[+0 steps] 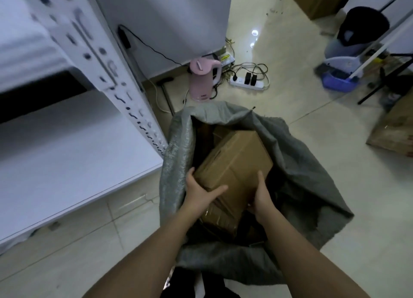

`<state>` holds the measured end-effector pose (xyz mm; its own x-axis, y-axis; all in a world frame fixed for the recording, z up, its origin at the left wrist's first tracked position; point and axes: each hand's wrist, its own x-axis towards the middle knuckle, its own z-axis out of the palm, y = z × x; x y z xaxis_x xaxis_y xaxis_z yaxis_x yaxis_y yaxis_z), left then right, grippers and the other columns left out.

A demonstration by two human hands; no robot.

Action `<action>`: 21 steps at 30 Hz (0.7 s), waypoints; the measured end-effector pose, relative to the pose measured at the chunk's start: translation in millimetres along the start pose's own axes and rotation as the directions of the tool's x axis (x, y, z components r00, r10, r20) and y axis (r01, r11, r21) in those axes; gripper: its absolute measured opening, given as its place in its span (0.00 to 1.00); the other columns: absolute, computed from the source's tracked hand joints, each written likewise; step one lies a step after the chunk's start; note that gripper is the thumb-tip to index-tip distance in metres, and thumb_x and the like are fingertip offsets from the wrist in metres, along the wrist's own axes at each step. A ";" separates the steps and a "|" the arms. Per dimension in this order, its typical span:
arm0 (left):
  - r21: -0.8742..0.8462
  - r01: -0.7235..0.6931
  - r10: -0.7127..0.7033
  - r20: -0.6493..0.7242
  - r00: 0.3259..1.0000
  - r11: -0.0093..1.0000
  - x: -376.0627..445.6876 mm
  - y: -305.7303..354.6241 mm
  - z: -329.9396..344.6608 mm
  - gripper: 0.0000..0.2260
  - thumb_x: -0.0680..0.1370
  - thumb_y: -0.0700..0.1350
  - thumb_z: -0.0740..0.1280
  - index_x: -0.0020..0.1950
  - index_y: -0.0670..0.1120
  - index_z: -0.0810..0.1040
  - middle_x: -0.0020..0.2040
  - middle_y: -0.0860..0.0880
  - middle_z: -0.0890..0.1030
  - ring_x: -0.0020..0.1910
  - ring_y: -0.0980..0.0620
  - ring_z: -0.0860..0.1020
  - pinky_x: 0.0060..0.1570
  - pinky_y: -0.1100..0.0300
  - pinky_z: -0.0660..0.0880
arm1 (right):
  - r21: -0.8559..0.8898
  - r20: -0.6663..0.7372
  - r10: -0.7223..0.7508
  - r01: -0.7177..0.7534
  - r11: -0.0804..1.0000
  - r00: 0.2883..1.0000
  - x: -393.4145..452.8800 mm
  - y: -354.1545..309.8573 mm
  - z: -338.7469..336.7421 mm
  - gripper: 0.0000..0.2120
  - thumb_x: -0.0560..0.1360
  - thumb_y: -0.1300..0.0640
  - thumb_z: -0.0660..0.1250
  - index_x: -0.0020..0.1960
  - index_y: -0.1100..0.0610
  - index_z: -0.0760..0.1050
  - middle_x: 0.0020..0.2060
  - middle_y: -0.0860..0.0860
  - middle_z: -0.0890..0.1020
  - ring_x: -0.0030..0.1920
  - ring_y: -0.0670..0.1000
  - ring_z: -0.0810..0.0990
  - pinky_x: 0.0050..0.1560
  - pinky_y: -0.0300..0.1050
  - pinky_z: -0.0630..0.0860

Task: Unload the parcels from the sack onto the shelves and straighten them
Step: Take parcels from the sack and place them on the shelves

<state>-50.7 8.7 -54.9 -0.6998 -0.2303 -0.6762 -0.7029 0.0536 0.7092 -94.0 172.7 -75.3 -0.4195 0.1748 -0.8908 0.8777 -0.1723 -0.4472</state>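
Observation:
A grey sack stands open on the floor in front of me. Inside it, a brown cardboard parcel lies tilted on top of other cardboard boxes. My left hand grips the parcel's near left corner, thumb across its top face. My right hand grips its near right edge, thumb up along the side. The white shelving unit is to the left, its lower shelf board bare.
A pink kettle and a white power strip with tangled cables sit on the tiled floor beyond the sack. A blue mop bucket and a cardboard box are at the right. A perforated shelf upright stands close to the sack.

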 end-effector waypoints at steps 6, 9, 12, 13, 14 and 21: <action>0.407 -0.190 0.148 0.133 0.980 0.893 -116.9 21.3 -80.7 0.59 0.58 0.66 0.75 0.75 0.58 0.38 0.74 0.55 0.50 0.68 0.50 0.64 0.62 0.55 0.70 | 0.106 0.097 0.086 -0.096 0.990 0.992 -107.8 -44.5 -31.2 0.43 0.69 0.23 0.51 0.74 0.50 0.64 0.71 0.55 0.68 0.70 0.62 0.66 0.68 0.64 0.64; 0.565 -0.322 0.277 0.168 0.946 0.759 -155.2 36.3 -115.8 0.57 0.59 0.66 0.72 0.73 0.63 0.34 0.73 0.57 0.45 0.49 0.49 0.76 0.40 0.60 0.75 | 0.026 0.274 0.137 -0.150 0.988 0.952 -147.5 -61.7 -34.7 0.36 0.69 0.23 0.53 0.58 0.51 0.74 0.57 0.55 0.75 0.61 0.64 0.72 0.65 0.66 0.67; 0.682 -0.349 0.323 0.172 0.931 0.643 -180.6 51.6 -140.2 0.57 0.62 0.59 0.73 0.69 0.65 0.28 0.76 0.52 0.44 0.37 0.52 0.73 0.28 0.69 0.64 | -0.069 0.370 0.168 -0.153 0.986 0.914 -180.3 -76.1 -27.2 0.32 0.70 0.28 0.60 0.63 0.50 0.72 0.55 0.56 0.75 0.57 0.63 0.74 0.64 0.66 0.70; 0.688 -0.336 0.323 0.153 0.934 0.644 -185.2 55.4 -144.5 0.57 0.63 0.56 0.75 0.69 0.65 0.28 0.76 0.50 0.43 0.38 0.51 0.74 0.28 0.70 0.64 | -0.095 0.381 0.162 -0.136 0.986 0.910 -189.1 -78.4 -22.8 0.31 0.71 0.32 0.64 0.66 0.51 0.70 0.56 0.56 0.75 0.57 0.62 0.75 0.63 0.65 0.71; 0.671 -0.317 0.316 0.128 0.940 0.671 -191.6 59.6 -148.1 0.58 0.64 0.53 0.76 0.69 0.66 0.28 0.77 0.49 0.43 0.41 0.49 0.76 0.30 0.71 0.68 | -0.103 0.384 0.150 -0.119 0.988 0.911 -197.9 -79.0 -17.8 0.32 0.71 0.35 0.67 0.69 0.51 0.68 0.56 0.56 0.76 0.57 0.62 0.75 0.62 0.65 0.72; 0.141 -0.047 0.021 0.176 0.984 0.989 -231.1 86.5 -176.8 0.55 0.63 0.62 0.77 0.75 0.65 0.38 0.78 0.49 0.44 0.75 0.41 0.54 0.67 0.46 0.67 | -0.197 0.449 -0.006 0.105 0.975 0.893 -240.4 -73.9 5.3 0.34 0.68 0.36 0.70 0.69 0.47 0.66 0.64 0.54 0.73 0.62 0.60 0.74 0.60 0.63 0.74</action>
<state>72.7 -105.2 198.0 -0.7262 -0.0543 -0.6853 -0.6803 0.2005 0.7050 -59.2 138.4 171.5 -0.4839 -0.2784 -0.8297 0.8569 0.0417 -0.5138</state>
